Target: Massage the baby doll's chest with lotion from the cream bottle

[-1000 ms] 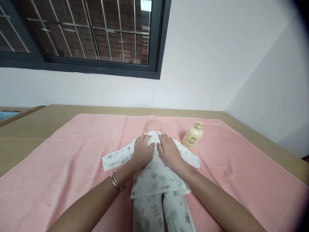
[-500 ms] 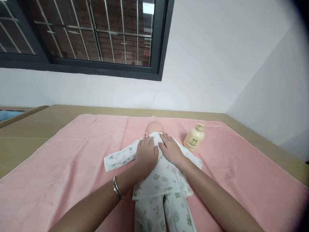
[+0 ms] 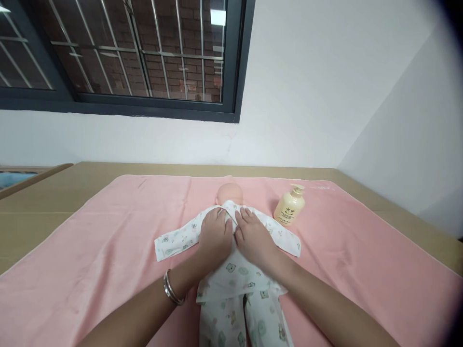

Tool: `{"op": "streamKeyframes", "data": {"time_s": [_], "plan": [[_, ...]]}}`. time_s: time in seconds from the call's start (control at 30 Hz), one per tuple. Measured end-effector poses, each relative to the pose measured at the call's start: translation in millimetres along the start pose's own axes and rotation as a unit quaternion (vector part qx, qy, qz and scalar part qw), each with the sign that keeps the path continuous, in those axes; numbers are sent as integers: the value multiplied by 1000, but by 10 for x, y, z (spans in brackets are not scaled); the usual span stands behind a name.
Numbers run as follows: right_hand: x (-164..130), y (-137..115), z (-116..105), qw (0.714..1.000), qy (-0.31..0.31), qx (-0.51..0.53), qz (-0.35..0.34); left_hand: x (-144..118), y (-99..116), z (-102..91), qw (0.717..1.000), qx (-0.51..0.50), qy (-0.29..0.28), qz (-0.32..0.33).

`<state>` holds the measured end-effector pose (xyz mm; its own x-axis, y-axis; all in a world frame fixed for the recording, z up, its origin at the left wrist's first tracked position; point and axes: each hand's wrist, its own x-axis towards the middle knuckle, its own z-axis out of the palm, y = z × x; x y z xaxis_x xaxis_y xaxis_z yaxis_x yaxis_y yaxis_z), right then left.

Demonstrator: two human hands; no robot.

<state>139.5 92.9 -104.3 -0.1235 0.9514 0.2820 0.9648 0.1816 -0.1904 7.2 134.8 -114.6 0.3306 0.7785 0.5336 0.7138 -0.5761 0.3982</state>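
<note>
A baby doll [image 3: 230,193] in white printed pyjamas [image 3: 235,274] lies face down on a pink towel [image 3: 108,241], its head pointing away from me. Both my hands rest flat, side by side, on the doll's upper back. My left hand [image 3: 214,234], with silver bangles on its wrist, lies left of the spine. My right hand [image 3: 253,236] lies to the right of it, with the thumbs nearly touching. The fingers lie spread on the cloth and grip nothing. The doll's sleeves stretch out to both sides.
A cream pump bottle [image 3: 289,206] stands on the towel just right of the doll's head. The towel covers a tan table [image 3: 43,193] pushed against a white wall. A barred dark-framed window [image 3: 144,58] is above at the left.
Both hands have slid a little down the doll's back, away from the collar, and drawn closer together. The doll and the bottle have stayed in place.
</note>
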Motion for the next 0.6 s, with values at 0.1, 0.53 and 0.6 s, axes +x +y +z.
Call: {"op": "streamKeyframes", "data": {"time_s": [0.1,0.53,0.6], "plan": [[-128,-102,-20,1000,-2,-22,-14,78,-85,33,1000,-19,0,-13],[237,302,117,993,19,103,63,31,-124,200,998,42,-16,40],[281,378,177,991,16,118,53,-24,-76,183,996,68,-17,51]]}}
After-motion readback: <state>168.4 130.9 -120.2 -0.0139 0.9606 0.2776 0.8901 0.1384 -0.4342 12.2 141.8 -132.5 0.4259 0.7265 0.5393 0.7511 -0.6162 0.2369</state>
